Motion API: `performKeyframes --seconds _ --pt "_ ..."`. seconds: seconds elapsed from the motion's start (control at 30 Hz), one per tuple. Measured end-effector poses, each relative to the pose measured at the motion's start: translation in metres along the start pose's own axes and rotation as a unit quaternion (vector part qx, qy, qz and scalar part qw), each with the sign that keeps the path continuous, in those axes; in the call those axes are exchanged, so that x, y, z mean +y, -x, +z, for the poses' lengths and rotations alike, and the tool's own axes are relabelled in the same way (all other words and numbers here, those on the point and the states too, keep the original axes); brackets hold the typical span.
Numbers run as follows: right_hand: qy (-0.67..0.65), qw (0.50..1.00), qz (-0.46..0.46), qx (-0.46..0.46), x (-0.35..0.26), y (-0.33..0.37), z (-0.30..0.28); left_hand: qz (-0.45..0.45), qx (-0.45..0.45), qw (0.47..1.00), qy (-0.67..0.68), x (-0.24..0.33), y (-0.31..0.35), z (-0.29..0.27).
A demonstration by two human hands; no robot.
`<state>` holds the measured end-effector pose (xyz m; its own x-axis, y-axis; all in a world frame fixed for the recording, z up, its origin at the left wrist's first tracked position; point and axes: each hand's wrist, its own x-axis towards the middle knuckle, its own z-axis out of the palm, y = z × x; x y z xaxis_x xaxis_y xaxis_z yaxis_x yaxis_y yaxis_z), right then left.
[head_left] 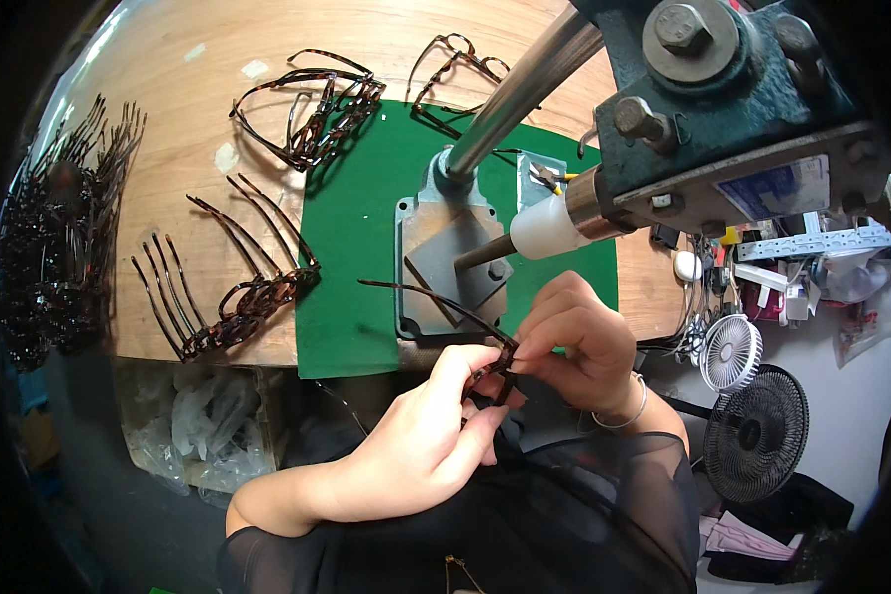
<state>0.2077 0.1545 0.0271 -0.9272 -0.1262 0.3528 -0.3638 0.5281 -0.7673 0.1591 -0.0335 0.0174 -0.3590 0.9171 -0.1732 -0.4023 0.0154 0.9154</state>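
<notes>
Just in front of the press base, a tortoiseshell eyeglass frame (pixel 480 319) is held between both hands, one temple pointing out to the left. My left hand (pixel 411 436) is closed around its front, with the thumb and fingers covering much of it. Thumb and fingertips of my right hand (pixel 589 351) pinch the frame near the hinge; anything small between them is hidden. Beyond the hands stands a bench press with a bolted metal base (pixel 406 223), a dark square plate (pixel 431 272), a slanting steel column (pixel 520 89) and a white collar (pixel 542 229).
The heavy press head (pixel 683 129) overhangs at upper right. Similar frames (pixel 257 307) lie left of the green mat (pixel 346 247), with more (pixel 322 119) at its far edge and a dark pile (pixel 59 247) at far left. Pliers (pixel 546 178) lie behind the collar; fans (pixel 757 436) stand right.
</notes>
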Motion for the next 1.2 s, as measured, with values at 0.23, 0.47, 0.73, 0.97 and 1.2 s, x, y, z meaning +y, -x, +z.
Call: performKeyframes --seconds 0.23,0.47,0.73,0.97,1.2 --pt "-0.058 0.998 0.028 0.025 -0.001 0.002 0.003 -0.031 -0.057 0.987 0.149 0.001 -0.002 -0.005" --pt "-0.01 0.999 -0.013 0.036 -0.001 0.003 0.004 -0.031 -0.06 0.976 0.207 0.001 0.0 -0.005" --pt "-0.034 0.992 -0.001 0.125 0.01 0.007 -0.001 0.005 -0.005 0.988 0.153 0.018 -0.009 -0.004" --pt "-0.074 0.972 0.083 0.205 0.022 0.013 0.001 0.1 0.086 0.984 0.121 0.045 -0.047 -0.007" --pt "-0.081 0.873 -0.218 0.429 -0.014 -0.01 -0.1 0.119 0.063 0.983 0.123 0.049 -0.055 -0.004"
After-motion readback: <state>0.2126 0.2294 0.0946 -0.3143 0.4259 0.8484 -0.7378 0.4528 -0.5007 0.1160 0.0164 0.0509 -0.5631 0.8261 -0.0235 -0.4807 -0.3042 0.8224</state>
